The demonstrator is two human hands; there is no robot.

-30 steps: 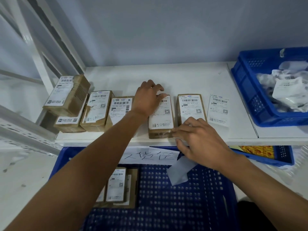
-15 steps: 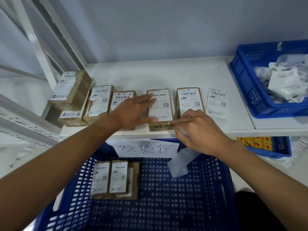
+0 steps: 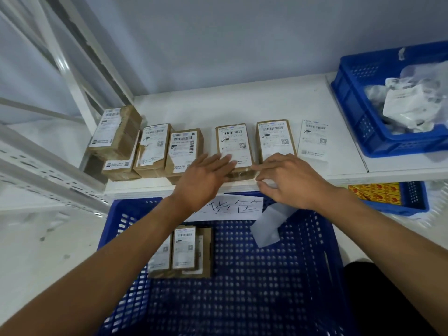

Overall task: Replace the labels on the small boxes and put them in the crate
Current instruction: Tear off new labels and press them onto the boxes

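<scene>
Two hands work close together, not touching, at the near end of one small box (image 3: 242, 175). The left hand (image 3: 206, 175) lies flat, fingers straight, on the box's label (image 3: 232, 141). The right hand (image 3: 291, 180) curls its fingers at the near right corner. Whether it pinches the label's edge or the pale strip (image 3: 269, 224) hanging below it, I cannot tell.

The box sits at the front edge of the bench (image 3: 242, 103), directly above the blue crate (image 3: 242, 299). Uneven pressing could trap a crease or set the label askew. A pull toward the edge could tip the box off early. The dangling strip may snag on the paper sign (image 3: 237, 207).

Both hands hide the box's near end. The left forearm covers part of the boxes in the crate (image 3: 184, 248), and the sign's writing is partly hidden.
</scene>
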